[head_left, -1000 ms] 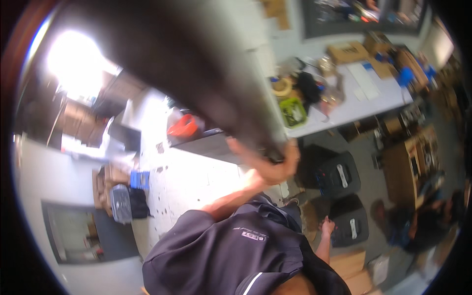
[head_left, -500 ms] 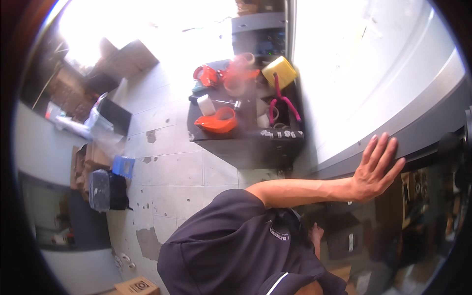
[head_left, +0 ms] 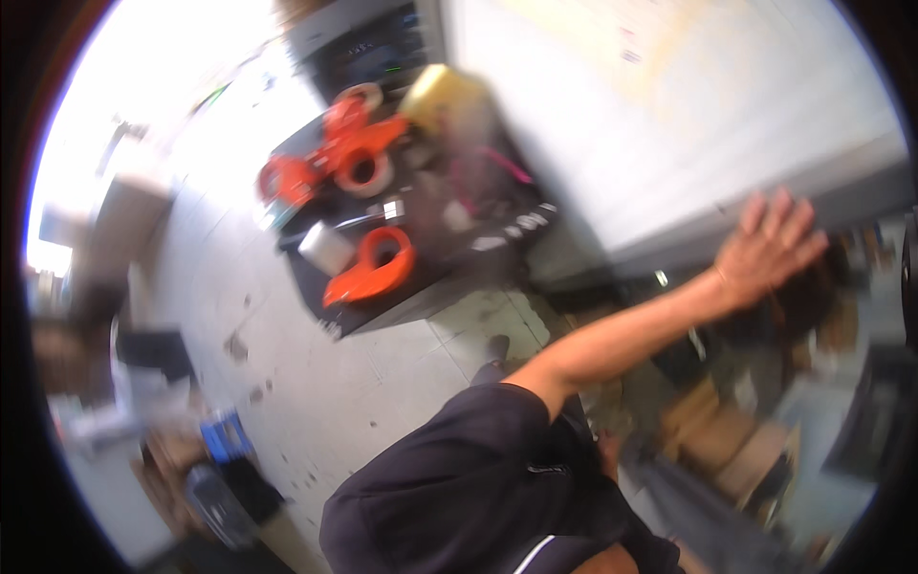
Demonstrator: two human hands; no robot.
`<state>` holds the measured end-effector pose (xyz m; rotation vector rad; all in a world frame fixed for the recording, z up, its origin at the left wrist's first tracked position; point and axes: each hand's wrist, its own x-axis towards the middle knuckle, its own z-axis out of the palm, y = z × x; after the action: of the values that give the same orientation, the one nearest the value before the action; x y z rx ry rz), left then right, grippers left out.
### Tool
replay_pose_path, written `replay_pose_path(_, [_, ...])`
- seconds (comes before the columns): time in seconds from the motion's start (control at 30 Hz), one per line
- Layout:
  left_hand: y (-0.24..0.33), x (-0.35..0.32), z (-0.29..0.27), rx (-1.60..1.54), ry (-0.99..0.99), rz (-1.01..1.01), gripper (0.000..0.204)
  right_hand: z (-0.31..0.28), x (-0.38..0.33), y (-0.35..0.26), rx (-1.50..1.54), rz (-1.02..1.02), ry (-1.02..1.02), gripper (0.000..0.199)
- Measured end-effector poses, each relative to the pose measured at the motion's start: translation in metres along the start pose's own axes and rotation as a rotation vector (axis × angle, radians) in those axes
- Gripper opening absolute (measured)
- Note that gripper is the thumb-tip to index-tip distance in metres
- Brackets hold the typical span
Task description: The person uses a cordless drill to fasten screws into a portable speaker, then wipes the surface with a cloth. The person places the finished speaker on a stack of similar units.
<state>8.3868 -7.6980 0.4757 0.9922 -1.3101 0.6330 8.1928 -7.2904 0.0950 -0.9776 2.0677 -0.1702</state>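
Observation:
My left arm stretches out to the right, and my left hand (head_left: 773, 251) has its fingers spread, with nothing held. The hand overlaps the grey lower edge (head_left: 660, 251) of a large white panel; whether the palm touches it is hard to tell. Low beside my dark shirt, a small part of my right hand (head_left: 609, 452) shows, too blurred to read its fingers. To the left of the panel stands a black cabinet (head_left: 440, 304). On its top lie several orange tape dispensers (head_left: 378, 266), a white roll (head_left: 326, 249) and a blurred yellow block (head_left: 442, 98) near a pink cord (head_left: 507, 165).
Cardboard pieces (head_left: 712, 426) and other clutter lie at the lower right, beside a dark grey shape (head_left: 708, 497). On the left are a blue box (head_left: 226, 436) and brown cardboard (head_left: 172, 469). Pale, spotted floor (head_left: 335, 402) runs between them and the cabinet.
The view has turned, and the cabinet appears farther left and tilted. My left hand sits higher and farther right in the picture. Cardboard shows at the lower right where dark reflections were.

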Motion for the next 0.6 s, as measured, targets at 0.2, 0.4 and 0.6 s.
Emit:
replay_pose_path(0.2, [-0.009,-0.011,0.002,-0.149,-0.055,-0.054,0.065,0.046,-0.081,0.036,-0.015,0.205,0.219,0.052])
replay_pose_path(0.4, [-0.018,-0.005,0.009,0.046,-0.033,0.052,0.105,0.1,-0.148,0.056,0.461,0.7,0.354,0.054])
replay_pose_path(0.6, [-0.032,-0.002,0.014,0.201,-0.07,0.151,0.13,0.137,-0.192,0.091,0.468,0.757,0.344,0.052])
